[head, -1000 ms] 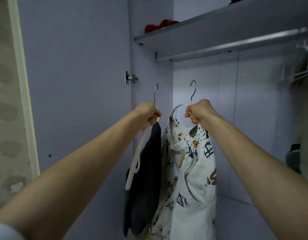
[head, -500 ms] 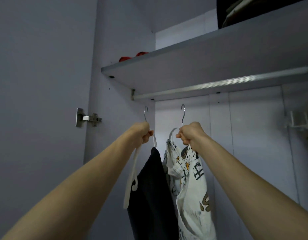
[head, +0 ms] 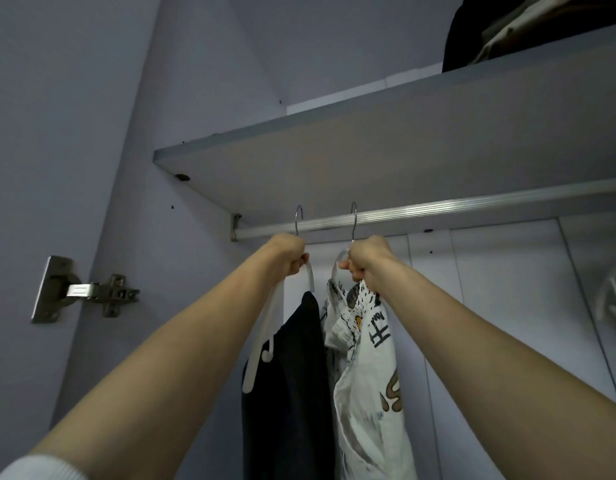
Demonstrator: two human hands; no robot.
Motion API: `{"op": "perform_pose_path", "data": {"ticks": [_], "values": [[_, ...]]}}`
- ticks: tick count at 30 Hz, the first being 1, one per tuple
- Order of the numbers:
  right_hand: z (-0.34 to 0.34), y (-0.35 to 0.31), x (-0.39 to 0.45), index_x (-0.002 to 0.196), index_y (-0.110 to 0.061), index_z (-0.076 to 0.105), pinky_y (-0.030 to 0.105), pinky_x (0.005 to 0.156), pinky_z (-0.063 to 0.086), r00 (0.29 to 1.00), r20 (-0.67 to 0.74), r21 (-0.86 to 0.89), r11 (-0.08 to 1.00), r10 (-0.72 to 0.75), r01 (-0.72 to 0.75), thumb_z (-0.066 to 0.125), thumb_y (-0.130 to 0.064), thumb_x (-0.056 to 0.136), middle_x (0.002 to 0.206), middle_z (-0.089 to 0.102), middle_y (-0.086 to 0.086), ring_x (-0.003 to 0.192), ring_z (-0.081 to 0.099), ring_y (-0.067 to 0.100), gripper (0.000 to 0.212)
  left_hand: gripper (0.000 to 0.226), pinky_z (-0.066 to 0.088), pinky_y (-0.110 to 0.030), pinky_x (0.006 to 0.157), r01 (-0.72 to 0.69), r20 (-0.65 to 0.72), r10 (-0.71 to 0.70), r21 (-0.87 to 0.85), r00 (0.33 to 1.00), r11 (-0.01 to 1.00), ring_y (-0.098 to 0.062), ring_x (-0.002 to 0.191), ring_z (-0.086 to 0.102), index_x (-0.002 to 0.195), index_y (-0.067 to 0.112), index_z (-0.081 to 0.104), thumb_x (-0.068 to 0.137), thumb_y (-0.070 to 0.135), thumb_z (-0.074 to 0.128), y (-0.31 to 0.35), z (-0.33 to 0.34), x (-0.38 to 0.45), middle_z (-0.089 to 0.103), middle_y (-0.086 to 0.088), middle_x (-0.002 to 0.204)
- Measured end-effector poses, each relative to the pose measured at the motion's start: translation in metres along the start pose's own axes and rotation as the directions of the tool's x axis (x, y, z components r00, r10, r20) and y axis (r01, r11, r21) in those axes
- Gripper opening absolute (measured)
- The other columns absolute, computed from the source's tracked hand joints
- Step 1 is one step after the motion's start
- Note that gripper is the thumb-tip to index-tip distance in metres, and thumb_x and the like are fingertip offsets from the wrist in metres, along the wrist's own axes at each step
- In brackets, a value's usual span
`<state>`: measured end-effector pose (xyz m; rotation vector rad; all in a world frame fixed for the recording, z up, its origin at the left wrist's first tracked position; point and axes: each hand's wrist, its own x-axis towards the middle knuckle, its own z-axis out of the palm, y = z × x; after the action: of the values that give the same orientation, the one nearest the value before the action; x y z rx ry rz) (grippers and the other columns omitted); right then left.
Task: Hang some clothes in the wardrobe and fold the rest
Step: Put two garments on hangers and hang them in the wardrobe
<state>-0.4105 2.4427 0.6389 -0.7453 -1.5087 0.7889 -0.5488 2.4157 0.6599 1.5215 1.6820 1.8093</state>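
Both hands are raised at the centre of the frame, each closed in a fist around the neck of a hanger. The left hand (head: 288, 254) grips a white hanger (head: 265, 327) carrying a dark garment (head: 292, 375); the right hand (head: 367, 259) grips a second hanger (head: 339, 263) with a white printed shirt (head: 368, 393) draped over it, and some of the shirt's cloth seems bunched under the fingers.

Holding each hanger just below its metal hook keeps the hook upright and steerable, which is likely why the fists sit so high. The left hook (head: 298, 220) and the right hook (head: 353, 220) rise in front of the rail (head: 438, 213), which runs under the shelf (head: 368, 161) across the middle of the frame. From this low angle it is hard to say whether either hook is over the rail yet or only level with it.

The two garments hang side by side, touching, below the fists at lower centre. The hangers are held apart, probably so that the hooks land at separate spots near the rail's left end, by its bracket (head: 235, 226).

A door hinge (head: 81, 291) shows at left, and folded dark cloth (head: 507, 32) lies on the shelf at upper right.
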Motion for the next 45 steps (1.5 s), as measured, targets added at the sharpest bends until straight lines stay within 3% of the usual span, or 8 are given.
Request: {"op": "perform_pose_path", "data": {"ticks": [10, 16, 23, 27, 31, 34, 39, 45], "values": [[0.024, -0.001, 0.057, 0.129, 0.007, 0.041, 0.017, 0.028, 0.022, 0.997, -0.071, -0.016, 0.999, -0.037, 0.036, 0.027, 0.013, 0.091, 0.131, 0.054, 0.025, 0.022, 0.044, 0.005, 0.041, 0.026, 0.017, -0.010, 0.028, -0.017, 0.072, 0.010, 0.101, 0.997, 0.995, -0.005, 0.018, 0.026, 0.093, 0.000, 0.049, 0.099, 0.002, 0.024, -0.003, -0.003, 0.066, 0.045, -0.008, 0.061], [0.040, 0.015, 0.073, 0.130, 0.006, 0.039, 0.015, 0.029, 0.026, 0.998, -0.064, -0.019, 1.000, -0.009, 0.008, 0.028, 0.007, 0.095, 0.123, 0.060, 0.025, 0.026, 0.050, 0.005, 0.037, 0.040, 0.019, -0.012, 0.028, -0.011, 0.078, 0.004, 0.089, 0.997, 0.996, -0.007, 0.020, 0.029, 0.134, -0.008, 0.041, 0.099, 0.003, 0.025, -0.022, 0.001, 0.077, 0.050, -0.009, 0.062], [0.041, 0.019, 0.082, 0.131, 0.010, 0.038, 0.015, 0.031, 0.030, 1.000, -0.022, 0.017, 1.000, 0.010, -0.010, 0.029, 0.014, 0.093, 0.110, 0.063, 0.027, 0.030, 0.054, 0.006, 0.040, 0.024, 0.035, -0.019, 0.041, -0.040, 0.073, 0.034, 0.076, 0.997, 0.996, -0.013, 0.041, 0.042, 0.089, -0.002, 0.050, 0.098, 0.000, 0.029, -0.028, -0.008, 0.069, 0.053, -0.015, 0.068], [0.043, 0.016, 0.081, 0.133, 0.010, 0.035, 0.016, 0.028, 0.024, 0.996, 0.017, 0.093, 0.992, 0.083, -0.084, 0.021, 0.012, 0.095, 0.070, 0.058, 0.025, 0.022, 0.039, 0.010, 0.041, 0.017, 0.045, -0.021, 0.044, -0.055, 0.026, 0.052, 0.129, 0.998, 0.990, -0.016, 0.054, 0.054, 0.094, -0.003, 0.053, 0.097, 0.004, 0.039, -0.024, -0.014, 0.061, 0.061, -0.017, 0.080], [0.042, 0.008, 0.071, 0.123, 0.001, 0.035, 0.013, 0.028, 0.023, 0.989, 0.046, 0.167, 0.975, 0.140, -0.146, 0.018, 0.010, 0.097, 0.068, 0.053, 0.026, 0.019, 0.028, 0.007, 0.033, 0.019, 0.052, -0.025, 0.051, -0.101, -0.019, 0.108, 0.234, 0.994, 0.967, -0.022, 0.061, 0.061, 0.078, 0.001, 0.050, 0.095, 0.003, 0.042, -0.013, -0.020, 0.049, 0.063, -0.021, 0.093], [0.041, 0.005, 0.068, 0.137, 0.008, 0.029, 0.013, 0.026, 0.024, 0.987, 0.015, 0.139, 0.977, 0.163, -0.163, 0.018, 0.009, 0.098, 0.077, 0.054, 0.028, 0.017, 0.033, 0.008, 0.041, 0.016, 0.055, -0.031, 0.070, -0.129, -0.029, 0.146, 0.322, 0.989, 0.938, -0.026, 0.069, 0.062, 0.089, -0.002, 0.054, 0.096, 0.005, 0.042, -0.005, -0.022, 0.038, 0.064, -0.020, 0.091], [0.042, 0.000, 0.056, 0.138, 0.012, 0.028, 0.014, 0.026, 0.028, 0.991, -0.005, 0.089, 0.987, 0.136, -0.135, 0.018, 0.010, 0.097, 0.086, 0.056, 0.029, 0.018, 0.038, 0.009, 0.042, 0.028, 0.056, -0.034, 0.070, -0.220, 0.040, 0.233, 0.515, 0.972, 0.828, -0.026, 0.070, 0.063, 0.115, -0.009, 0.055, 0.095, 0.004, 0.040, 0.004, -0.026, 0.020, 0.066, -0.022, 0.108], [0.037, 0.010, 0.044, 0.115, 0.008, 0.048, 0.030, 0.053, 0.050, 0.994, 0.025, 0.174, 0.978, 0.109, -0.111, 0.042, 0.000, 0.097, 0.080, 0.055, 0.021, 0.049, 0.058, 0.022, 0.021, 0.023, 0.038, -0.032, 0.056, -0.339, 0.095, 0.382, 0.684, 0.919, 0.646, -0.023, 0.065, 0.048, 0.063, 0.009, 0.042, 0.086, 0.004, 0.046, 0.002, -0.019, 0.003, 0.048, -0.007, 0.072]]}}
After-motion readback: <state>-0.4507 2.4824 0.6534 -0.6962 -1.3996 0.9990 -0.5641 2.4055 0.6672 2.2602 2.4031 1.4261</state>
